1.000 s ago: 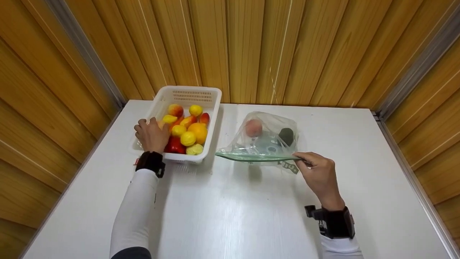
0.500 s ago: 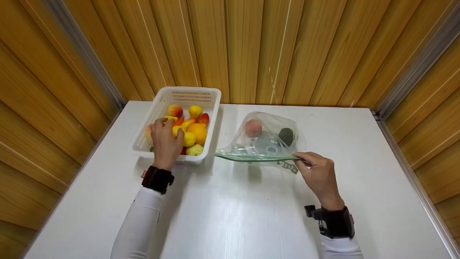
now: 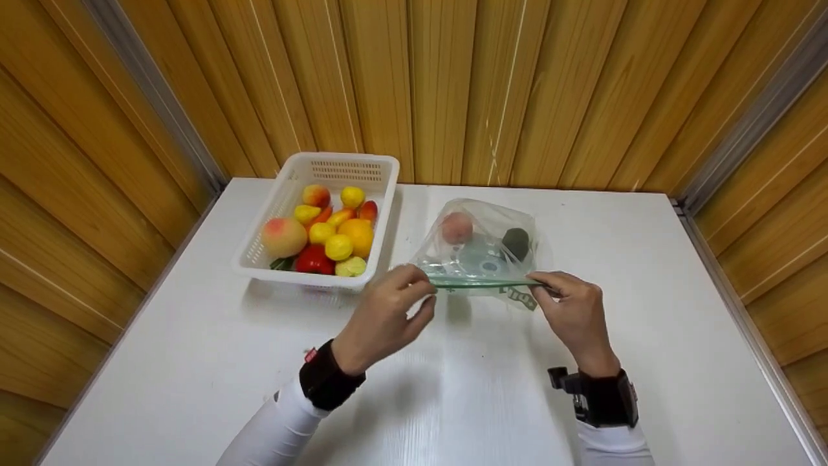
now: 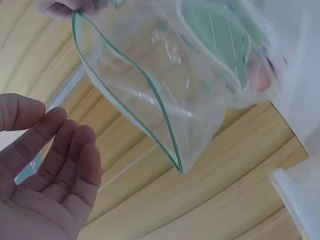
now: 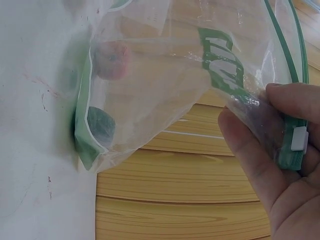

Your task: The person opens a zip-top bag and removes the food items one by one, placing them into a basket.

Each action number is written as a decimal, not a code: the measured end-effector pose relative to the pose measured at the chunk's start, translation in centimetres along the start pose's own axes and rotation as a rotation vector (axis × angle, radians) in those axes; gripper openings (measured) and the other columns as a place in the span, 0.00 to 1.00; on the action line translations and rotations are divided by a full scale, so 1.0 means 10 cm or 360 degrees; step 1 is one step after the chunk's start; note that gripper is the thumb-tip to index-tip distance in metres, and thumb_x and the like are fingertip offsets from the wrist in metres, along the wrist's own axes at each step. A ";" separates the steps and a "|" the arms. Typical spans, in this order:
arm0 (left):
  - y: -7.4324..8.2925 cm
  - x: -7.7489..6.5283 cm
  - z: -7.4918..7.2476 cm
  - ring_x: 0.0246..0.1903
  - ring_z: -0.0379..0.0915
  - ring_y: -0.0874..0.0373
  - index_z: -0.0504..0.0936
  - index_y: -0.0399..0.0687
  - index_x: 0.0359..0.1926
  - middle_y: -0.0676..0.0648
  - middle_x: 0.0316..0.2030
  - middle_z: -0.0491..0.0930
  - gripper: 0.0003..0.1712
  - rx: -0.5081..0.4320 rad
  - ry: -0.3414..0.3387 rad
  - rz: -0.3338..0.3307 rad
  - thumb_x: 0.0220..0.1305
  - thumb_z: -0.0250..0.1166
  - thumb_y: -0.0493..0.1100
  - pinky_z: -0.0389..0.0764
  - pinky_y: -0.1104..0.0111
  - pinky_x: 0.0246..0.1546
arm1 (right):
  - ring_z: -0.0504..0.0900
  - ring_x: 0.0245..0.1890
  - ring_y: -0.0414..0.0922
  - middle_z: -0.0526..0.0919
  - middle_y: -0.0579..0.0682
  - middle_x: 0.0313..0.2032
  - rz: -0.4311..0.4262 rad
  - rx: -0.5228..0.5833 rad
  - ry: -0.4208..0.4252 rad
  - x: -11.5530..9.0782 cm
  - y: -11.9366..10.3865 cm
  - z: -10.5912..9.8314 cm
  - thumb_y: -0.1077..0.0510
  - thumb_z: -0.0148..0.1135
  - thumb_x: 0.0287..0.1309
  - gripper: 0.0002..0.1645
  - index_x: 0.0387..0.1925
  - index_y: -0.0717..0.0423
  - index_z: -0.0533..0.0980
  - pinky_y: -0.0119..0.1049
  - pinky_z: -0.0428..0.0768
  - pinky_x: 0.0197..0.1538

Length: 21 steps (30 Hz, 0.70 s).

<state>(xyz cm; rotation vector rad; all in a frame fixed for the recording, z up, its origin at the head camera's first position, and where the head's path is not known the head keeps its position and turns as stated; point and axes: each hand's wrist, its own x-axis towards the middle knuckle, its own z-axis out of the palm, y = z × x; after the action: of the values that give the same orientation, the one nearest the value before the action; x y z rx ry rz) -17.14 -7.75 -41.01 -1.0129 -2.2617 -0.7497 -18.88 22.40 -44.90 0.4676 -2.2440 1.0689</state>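
Observation:
A clear zip bag with a green-edged mouth lies at the middle of the table. Through its film show a pinkish, peach-like fruit and a dark green oval fruit. At the mouth's right corner my right hand pinches the edge between thumb and fingers, beside a white slider. My left hand hovers by the mouth's left end, fingers loosely bent and holding nothing. The left wrist view has this left hand apart from the bag.
Left of the bag, a white plastic basket holds several fruits, among them a large peach, an orange, lemons and a red fruit. Wood-patterned panels stand behind the white table.
My left hand has left the fruit basket and moved right and nearer, to the bag's mouth. The large peach in the basket is uncovered. My right hand keeps its place.

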 end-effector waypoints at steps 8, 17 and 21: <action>0.06 -0.02 0.28 0.55 0.80 0.53 0.85 0.39 0.54 0.44 0.52 0.84 0.14 0.0089 -0.0273 0.0187 0.69 0.64 0.33 0.78 0.65 0.61 | 0.90 0.33 0.53 0.90 0.57 0.35 -0.0021 -0.0010 -0.0012 0.00 0.01 0.02 0.78 0.70 0.53 0.13 0.40 0.66 0.88 0.11 0.73 0.41; -0.02 0.15 0.39 0.59 0.77 0.51 0.78 0.36 0.63 0.43 0.57 0.80 0.19 0.0149 -0.0298 0.0064 0.73 0.60 0.32 0.73 0.64 0.67 | 0.88 0.33 0.47 0.90 0.57 0.35 -0.0022 0.0026 -0.0036 0.01 -0.02 0.04 0.78 0.70 0.52 0.12 0.38 0.67 0.88 0.13 0.75 0.39; -0.06 0.27 0.45 0.57 0.78 0.51 0.79 0.35 0.62 0.43 0.56 0.81 0.18 0.0126 -0.0324 0.0031 0.74 0.58 0.33 0.75 0.63 0.65 | 0.87 0.32 0.44 0.90 0.57 0.35 -0.0026 0.0014 -0.0042 0.00 -0.01 0.04 0.78 0.70 0.51 0.12 0.38 0.68 0.88 0.13 0.74 0.38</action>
<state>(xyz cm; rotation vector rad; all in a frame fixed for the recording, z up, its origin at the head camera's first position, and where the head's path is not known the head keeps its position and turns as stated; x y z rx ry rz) -20.32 -3.78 -42.48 -1.1157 -2.4289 -0.5657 -18.94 22.04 -45.01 0.5057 -2.2552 1.0706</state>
